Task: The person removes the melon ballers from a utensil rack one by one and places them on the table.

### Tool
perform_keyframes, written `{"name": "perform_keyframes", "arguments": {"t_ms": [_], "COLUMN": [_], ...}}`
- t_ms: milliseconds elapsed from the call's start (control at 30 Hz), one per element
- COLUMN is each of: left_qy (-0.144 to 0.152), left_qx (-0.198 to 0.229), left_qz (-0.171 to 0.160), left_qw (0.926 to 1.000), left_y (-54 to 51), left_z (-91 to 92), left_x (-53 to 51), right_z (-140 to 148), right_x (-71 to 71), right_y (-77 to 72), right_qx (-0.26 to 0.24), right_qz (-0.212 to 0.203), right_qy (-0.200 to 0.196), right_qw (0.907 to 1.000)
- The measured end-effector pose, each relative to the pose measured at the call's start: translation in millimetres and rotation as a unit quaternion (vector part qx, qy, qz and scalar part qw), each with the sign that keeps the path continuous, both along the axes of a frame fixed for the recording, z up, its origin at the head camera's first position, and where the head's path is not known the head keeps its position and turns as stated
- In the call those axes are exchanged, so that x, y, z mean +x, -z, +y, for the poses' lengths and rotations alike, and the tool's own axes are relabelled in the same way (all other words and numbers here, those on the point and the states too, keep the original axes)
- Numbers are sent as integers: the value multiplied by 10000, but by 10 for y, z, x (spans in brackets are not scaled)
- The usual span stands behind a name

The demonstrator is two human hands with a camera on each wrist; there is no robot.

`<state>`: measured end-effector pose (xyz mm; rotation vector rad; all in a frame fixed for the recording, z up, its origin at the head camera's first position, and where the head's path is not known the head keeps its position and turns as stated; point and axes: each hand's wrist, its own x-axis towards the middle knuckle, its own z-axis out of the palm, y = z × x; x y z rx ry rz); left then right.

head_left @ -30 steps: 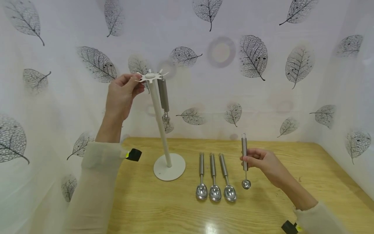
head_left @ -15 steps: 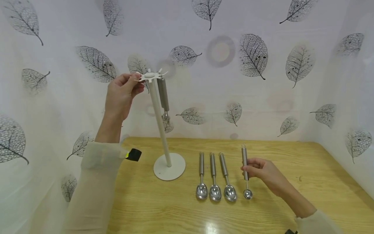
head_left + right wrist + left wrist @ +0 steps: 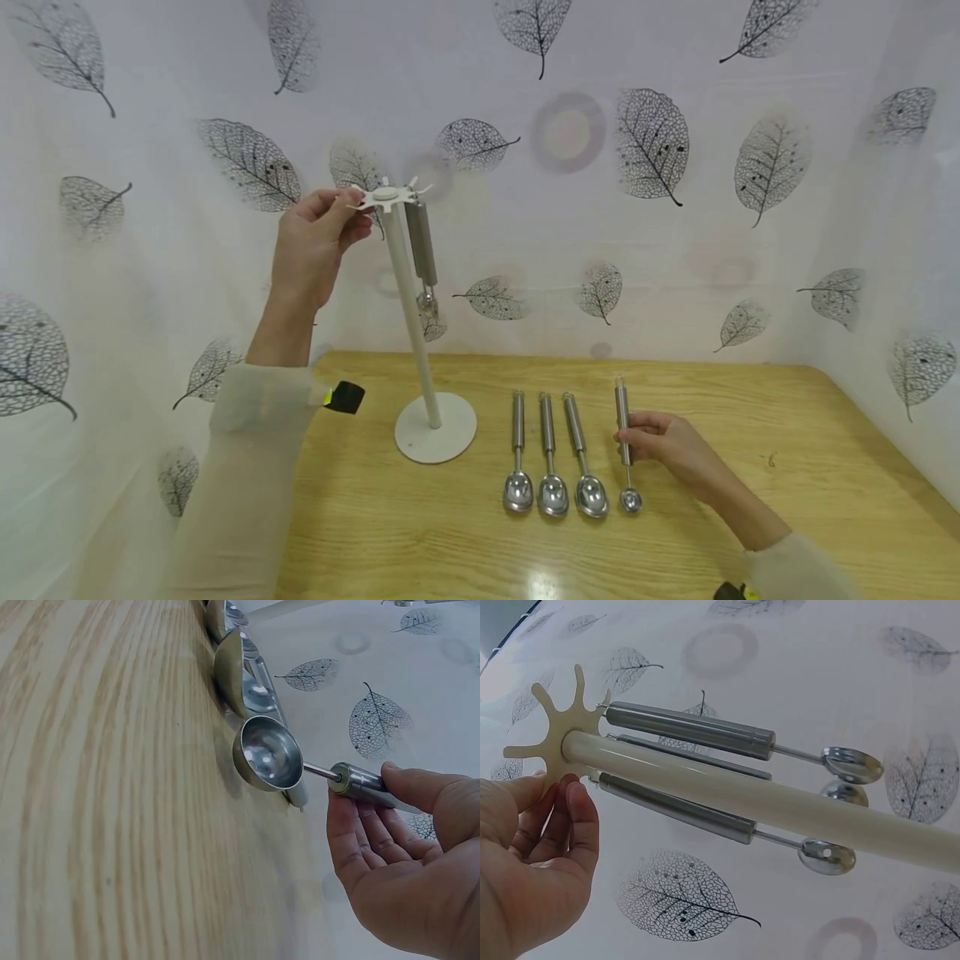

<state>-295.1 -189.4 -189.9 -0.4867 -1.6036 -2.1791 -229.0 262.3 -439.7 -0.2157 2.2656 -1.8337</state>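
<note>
At 9 o'clock of the right hand (image 3: 667,443), the small scoop (image 3: 622,408) is pinched between thumb and fingers, long axis roughly 12-to-6, bowl (image 3: 631,500) at 6. The left hand (image 3: 311,237) has the white stand (image 3: 416,333) pinched up top. Left wrist cam shows three hanging scoops (image 3: 690,729); head view kinda bunches them.

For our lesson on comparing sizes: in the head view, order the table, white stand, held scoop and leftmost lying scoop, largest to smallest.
1. Table
2. White stand
3. Held scoop and leftmost lying scoop: too close in length to rank.
</note>
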Motion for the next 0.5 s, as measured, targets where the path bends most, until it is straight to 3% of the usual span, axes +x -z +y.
{"name": "perform_keyframes", "arguments": {"t_ms": [233, 500], "left_qy": [-58, -72], "left_qx": [-61, -69], "left_qz": [-52, -101], "left_qw": [10000, 9999], "left_y": [-7, -10], "left_z": [5, 12], "left_x": [4, 14], "right_z": [-40, -10], "right_x": [-38, -65], "right_y": [87, 146], "right_qx": [61, 388], "right_qz": [-71, -63], "right_qy": [-52, 179], "right_qw": [9999, 9991]}}
